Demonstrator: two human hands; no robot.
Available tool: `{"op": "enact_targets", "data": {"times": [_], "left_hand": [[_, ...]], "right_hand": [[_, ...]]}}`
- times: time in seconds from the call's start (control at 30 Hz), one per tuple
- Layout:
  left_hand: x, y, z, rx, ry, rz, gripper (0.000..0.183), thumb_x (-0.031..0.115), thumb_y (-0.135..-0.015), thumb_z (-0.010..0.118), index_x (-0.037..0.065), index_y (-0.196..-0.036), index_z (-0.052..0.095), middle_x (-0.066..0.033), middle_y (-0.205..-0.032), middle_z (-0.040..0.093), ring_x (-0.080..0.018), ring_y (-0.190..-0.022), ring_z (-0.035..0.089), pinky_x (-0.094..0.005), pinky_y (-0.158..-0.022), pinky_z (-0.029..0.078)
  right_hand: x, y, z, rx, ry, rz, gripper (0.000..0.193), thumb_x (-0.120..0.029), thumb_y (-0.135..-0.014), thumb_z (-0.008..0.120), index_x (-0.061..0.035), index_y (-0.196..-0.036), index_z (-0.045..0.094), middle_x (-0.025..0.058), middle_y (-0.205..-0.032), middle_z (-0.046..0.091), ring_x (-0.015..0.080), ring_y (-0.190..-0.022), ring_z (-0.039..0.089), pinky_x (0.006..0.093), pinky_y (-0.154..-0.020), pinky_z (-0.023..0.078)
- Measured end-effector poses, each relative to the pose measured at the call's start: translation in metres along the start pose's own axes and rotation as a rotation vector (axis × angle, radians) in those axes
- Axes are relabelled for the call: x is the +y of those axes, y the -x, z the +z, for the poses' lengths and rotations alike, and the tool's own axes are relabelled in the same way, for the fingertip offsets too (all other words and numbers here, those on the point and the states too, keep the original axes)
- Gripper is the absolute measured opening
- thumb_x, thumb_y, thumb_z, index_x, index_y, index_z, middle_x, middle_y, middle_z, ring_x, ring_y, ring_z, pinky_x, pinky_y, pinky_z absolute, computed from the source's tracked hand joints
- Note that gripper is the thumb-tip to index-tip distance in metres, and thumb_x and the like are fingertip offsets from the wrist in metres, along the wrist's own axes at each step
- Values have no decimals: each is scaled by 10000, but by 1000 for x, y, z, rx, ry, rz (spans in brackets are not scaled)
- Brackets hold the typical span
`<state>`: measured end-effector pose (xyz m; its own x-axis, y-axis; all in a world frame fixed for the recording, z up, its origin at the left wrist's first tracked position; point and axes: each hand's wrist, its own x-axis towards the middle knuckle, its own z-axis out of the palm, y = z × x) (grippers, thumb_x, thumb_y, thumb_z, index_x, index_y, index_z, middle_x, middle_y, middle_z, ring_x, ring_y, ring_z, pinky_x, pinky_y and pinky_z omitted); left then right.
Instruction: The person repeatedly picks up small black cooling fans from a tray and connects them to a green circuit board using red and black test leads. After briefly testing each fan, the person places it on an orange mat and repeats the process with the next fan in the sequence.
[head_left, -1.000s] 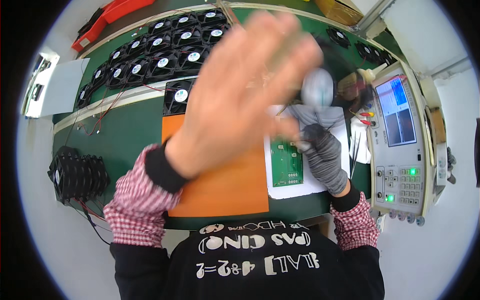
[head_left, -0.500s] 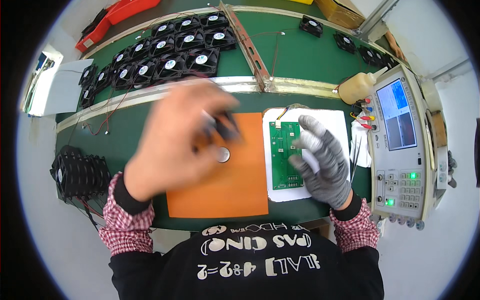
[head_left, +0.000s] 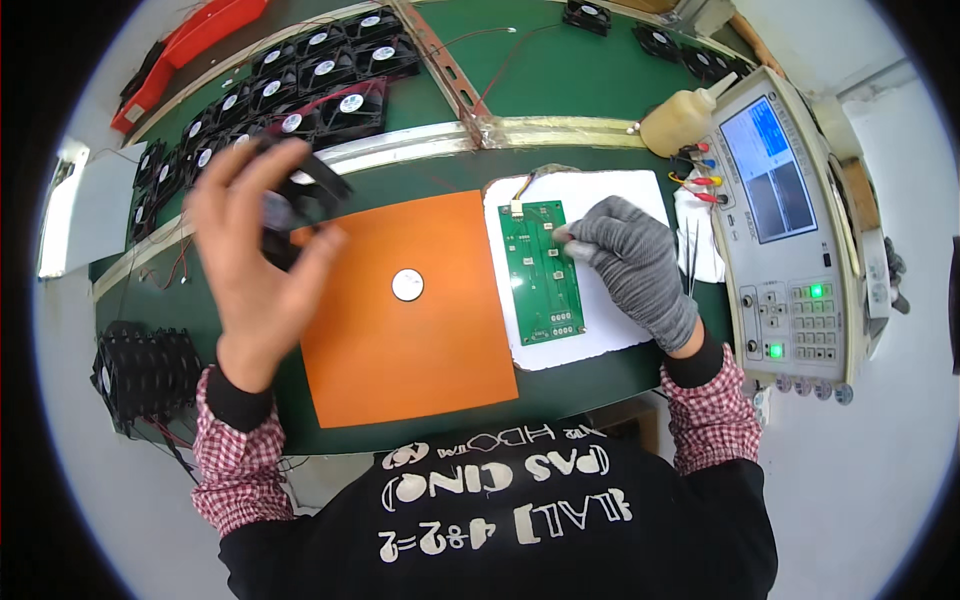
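My bare left hand (head_left: 250, 265) is raised at the left edge of the orange mat (head_left: 420, 370). A black cooling fan (head_left: 325, 182) sits between its thumb and fingers, partly blurred. My right hand (head_left: 630, 260) wears a grey knit glove. Its fingertips are pinched together over the right edge of a green circuit board (head_left: 545, 290); whatever is in the pinch is too small to make out. The board lies on a white pad (head_left: 620, 330), with a white plug and coloured wires (head_left: 518, 205) at its top. A round white disc (head_left: 408, 285) rests on the mat.
Rows of black fans (head_left: 325, 68) cover the far left bench, behind a metal rail (head_left: 390, 150). A fan stack (head_left: 148, 370) stands at left. On the right are a test instrument (head_left: 785, 230) with a lit screen, a squeeze bottle (head_left: 680, 120) and tweezers (head_left: 690, 250).
My left hand has swung left and away from the mat's middle with the fan. My right hand's fingers have closed into a pinch over the board. The whole view has shifted slightly.
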<state>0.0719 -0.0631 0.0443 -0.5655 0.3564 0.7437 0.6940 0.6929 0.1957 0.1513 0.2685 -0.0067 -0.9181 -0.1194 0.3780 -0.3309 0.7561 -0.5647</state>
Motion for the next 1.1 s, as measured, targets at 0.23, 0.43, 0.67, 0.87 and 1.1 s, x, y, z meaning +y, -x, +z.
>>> {"op": "enact_targets", "data": {"times": [0.23, 0.43, 0.67, 0.87, 1.1], "left_hand": [[29, 31, 36, -582, 497, -48, 956, 174, -526, 893, 39, -1362, 449, -154, -1240, 520, -361, -1149, 479, -434, -1017, 370], [30, 39, 40, -555, 398, 9, 981, 247, -523, 909, 22, -1365, 459, -161, -1222, 540, -373, -1129, 490, -444, -988, 393], [58, 34, -20, 100, -37, 668, 422, 322, -801, 704, 23, -1087, 620, -119, -1054, 637, -263, -849, 609, -364, -753, 485], [55, 22, -49, -554, 1465, -283, 288, 200, -894, 621, -40, -1050, 599, -201, -887, 655, -333, -775, 649, -380, -670, 524], [67, 19, -58, -340, 818, 56, 478, 221, -889, 676, -40, -1268, 546, -198, -1091, 661, -315, -1002, 648, -410, -832, 524]], "right_hand": [[3, -1, 19, -45, -226, 58, 105, -42, -786, 727, -12, -878, 686, 87, -854, 616, 224, -801, 632, 323, -742, 519], [2, -2, 15, -127, -225, 184, 134, -43, -746, 750, -18, -867, 700, 97, -873, 609, 258, -840, 627, 347, -775, 520], [10, -3, 25, -89, -174, 42, 148, -54, -730, 767, -5, -840, 682, 119, -921, 619, 289, -908, 615, 368, -836, 509], [18, 1, 26, -47, -237, 24, 176, -47, -721, 783, -11, -849, 669, 114, -898, 603, 270, -858, 614, 348, -789, 521], [8, -1, 24, -83, -150, 32, 131, -52, -742, 755, -38, -842, 671, 115, -912, 607, 285, -836, 618, 368, -746, 523]]}}
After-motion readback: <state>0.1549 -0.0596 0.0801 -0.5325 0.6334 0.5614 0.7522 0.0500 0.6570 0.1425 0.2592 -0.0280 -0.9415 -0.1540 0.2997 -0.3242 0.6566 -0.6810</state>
